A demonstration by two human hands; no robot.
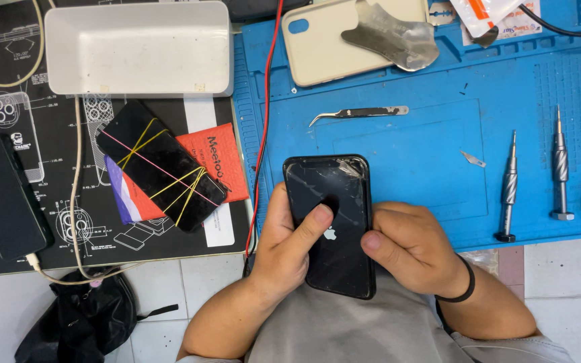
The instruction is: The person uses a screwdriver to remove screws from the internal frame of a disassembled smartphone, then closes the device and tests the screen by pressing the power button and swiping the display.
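cracked black phone (334, 222) gripped by both hands' fingers (307, 225), tweezers (358, 114) beyond

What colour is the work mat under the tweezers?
Blue; the mat under the tweezers shows best in the head view.

Bright, even overhead light; sharp focus.
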